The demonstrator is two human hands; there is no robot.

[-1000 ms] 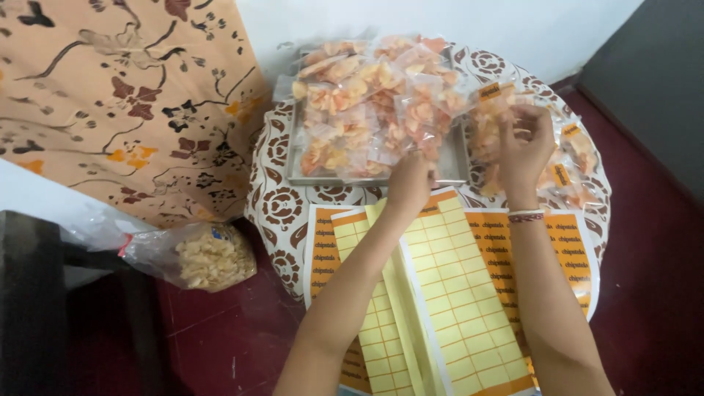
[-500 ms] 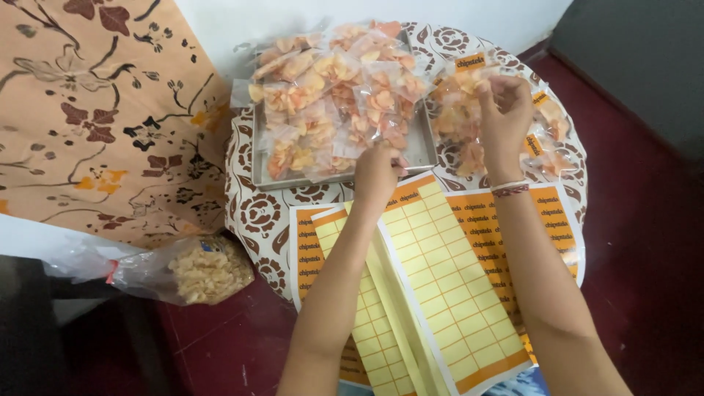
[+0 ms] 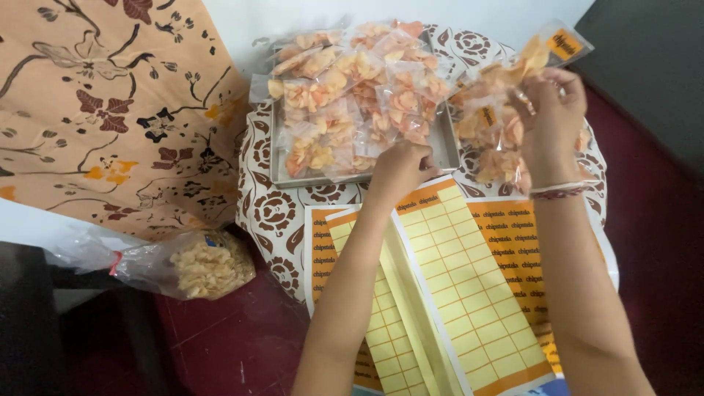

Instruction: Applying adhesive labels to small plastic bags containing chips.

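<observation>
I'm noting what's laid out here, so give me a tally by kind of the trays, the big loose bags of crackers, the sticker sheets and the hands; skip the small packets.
Grey metal tray under the small clear packets: 1
Large clear plastic bag of pale crackers, tied red: 1
Yellow and orange sticker sheets, overlapping: at least 3
Bare hands, left hand and right hand: 2
Total: at least 7

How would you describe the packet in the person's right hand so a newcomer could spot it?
Start at the round patterned table and its metal tray piled with chip packets. Right of the tray, the right hand lifts one clear packet, the only one raised, with an orange sticker.
</observation>
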